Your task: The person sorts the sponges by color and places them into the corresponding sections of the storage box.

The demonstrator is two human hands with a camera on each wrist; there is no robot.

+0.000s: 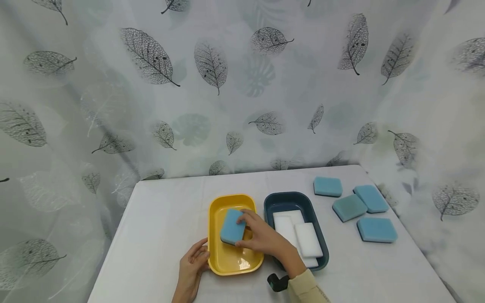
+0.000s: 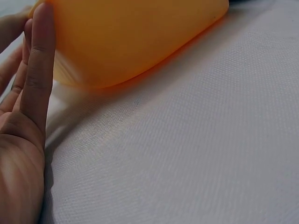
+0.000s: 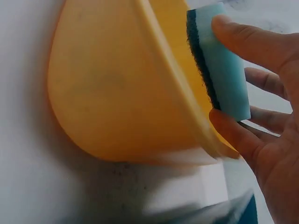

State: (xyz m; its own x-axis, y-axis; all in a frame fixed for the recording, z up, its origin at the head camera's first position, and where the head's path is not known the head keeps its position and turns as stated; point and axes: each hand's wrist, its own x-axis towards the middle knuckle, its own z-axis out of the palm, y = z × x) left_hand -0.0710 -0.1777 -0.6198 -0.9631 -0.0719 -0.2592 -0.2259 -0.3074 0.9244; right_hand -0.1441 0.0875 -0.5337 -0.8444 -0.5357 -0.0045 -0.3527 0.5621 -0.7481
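Observation:
A blue sponge (image 1: 232, 226) with a dark scouring layer (image 3: 202, 60) hangs at rim height over the yellow tray (image 1: 227, 261). My right hand (image 1: 262, 235) pinches this sponge between thumb and fingers, as the right wrist view also shows (image 3: 275, 112). At the tray's left side, my left hand (image 1: 193, 266) touches the outer wall with fingers fairly straight. In the left wrist view, one long finger (image 2: 39, 70) lies along the orange-looking wall (image 2: 121, 42). The sponge is out of sight in that view.
Right of the yellow tray stands a dark blue tray (image 1: 289, 195) holding several white sponge blocks (image 1: 307, 239). Several blue sponges, among them one at the back (image 1: 327, 186) and one nearer (image 1: 377, 229), lie on the white table (image 1: 151, 244). A leaf-patterned curtain (image 1: 235, 105) rises behind.

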